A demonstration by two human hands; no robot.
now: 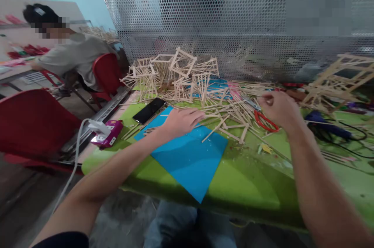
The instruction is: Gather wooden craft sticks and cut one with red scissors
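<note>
My left hand point(184, 120) is stretched out low over a blue sheet point(189, 154), fingers extended, with thin wooden sticks point(152, 129) beside and partly under it. My right hand point(279, 109) is curled, thumb and fingers close together; what they hold, if anything, cannot be made out. Right beside it lie scissors with red handles point(265, 123), their blades pointing into a pile of loose sticks point(233, 107). Between my hands, a flat stick frame point(233, 127) rests at the sheet's upper edge. Several built stick frames point(181, 64) are heaped behind.
A black phone point(149, 110) and a purple power adapter point(108, 133) with a white cable lie at left. A dark blue glue gun point(330, 123) with a black cord and a larger stick structure point(341, 80) are at right. Perforated metal point(204, 14) stands behind. A person point(76, 53) sits far left.
</note>
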